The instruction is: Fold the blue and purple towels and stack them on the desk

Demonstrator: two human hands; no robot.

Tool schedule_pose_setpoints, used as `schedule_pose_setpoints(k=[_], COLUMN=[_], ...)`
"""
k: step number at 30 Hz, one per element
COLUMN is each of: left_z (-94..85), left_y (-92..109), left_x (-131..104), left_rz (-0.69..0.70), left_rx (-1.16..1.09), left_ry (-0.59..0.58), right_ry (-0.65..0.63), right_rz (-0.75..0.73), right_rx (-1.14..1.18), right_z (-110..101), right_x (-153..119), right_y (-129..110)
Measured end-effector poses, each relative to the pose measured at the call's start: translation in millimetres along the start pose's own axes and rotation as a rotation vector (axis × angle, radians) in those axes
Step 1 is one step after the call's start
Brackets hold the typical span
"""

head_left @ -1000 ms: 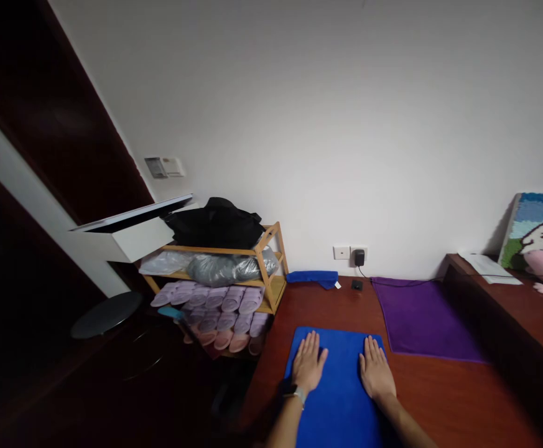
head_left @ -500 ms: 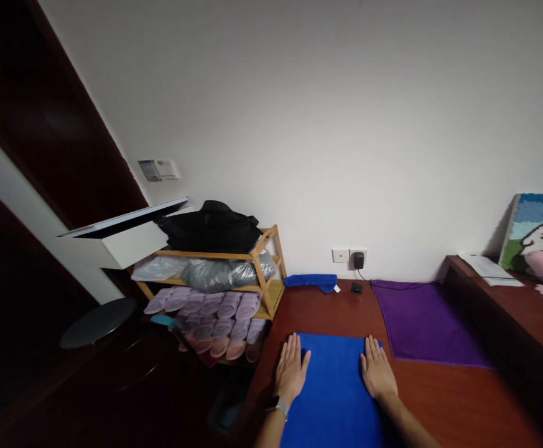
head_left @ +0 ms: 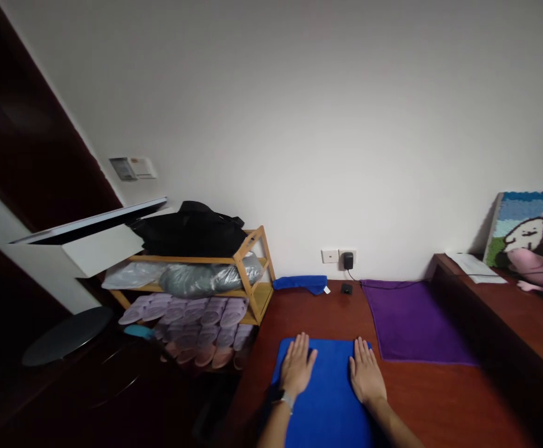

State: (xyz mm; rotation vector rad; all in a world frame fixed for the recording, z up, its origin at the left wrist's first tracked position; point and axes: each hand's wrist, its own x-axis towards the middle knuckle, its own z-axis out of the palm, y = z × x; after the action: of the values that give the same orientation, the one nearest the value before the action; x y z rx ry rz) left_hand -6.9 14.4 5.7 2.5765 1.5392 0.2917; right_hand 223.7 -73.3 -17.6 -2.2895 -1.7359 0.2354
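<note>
A blue towel lies spread on the reddish-brown wooden table in front of me. My left hand rests flat near the towel's left side, fingers together and stretched out, thumb apart, a watch on the wrist. Along the towel's right edge lies my right hand, also flat with its fingers stretched forward. Neither hand grips anything. Beyond the right hand a purple towel is spread out. A folded blue cloth with a white tag lies at the table's wall side.
Left of the table stands a wooden rack with several slippers and a black bag. A black adapter sits in the wall socket, its cord running right. A raised ledge holds papers, a pink plush toy and a picture.
The view has swung a little to the right. My left hand now lies further in from the towel's left edge, with a strip of towel showing outside it. Both hands remain flat.
</note>
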Motion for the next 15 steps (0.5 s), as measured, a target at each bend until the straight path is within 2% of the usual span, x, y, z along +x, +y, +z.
schedule_pose_setpoints(k=[3,5,8,11,13,15], left_z=[-13.0,-16.5,-11.0,4.7,15.2,22.1], left_y=[-48.4,-57.7,-37.6,-11.6,-10.1,-22.0], left_x=[-2.2,-6.7,-25.6,-57.9,-80.0,-96.9], left_rz=[-0.119,-0.172,-0.114,0.064,0.067,-0.010], left_rx=[0.043,0.069,0.080,0.053,0.037,0.031], left_ry=[0.040,0.094,0.186,0.130,0.046,-0.019], right_ry=[-0.010,-0.009,-0.016,0.027,0.129,0.228], right_rz=[0.020,0.027,0.036,0.003,-0.032,-0.030], right_rx=[0.058,0.085,0.108,0.176,0.200,0.157], right_z=[-5.0,-7.1,-9.7,-16.6,-25.5,-37.2], right_x=[1.1,1.8,1.0,-1.4,-1.2,2.2], right_y=[-2.1,-4.5,-8.8,-1.9,18.1,52.1])
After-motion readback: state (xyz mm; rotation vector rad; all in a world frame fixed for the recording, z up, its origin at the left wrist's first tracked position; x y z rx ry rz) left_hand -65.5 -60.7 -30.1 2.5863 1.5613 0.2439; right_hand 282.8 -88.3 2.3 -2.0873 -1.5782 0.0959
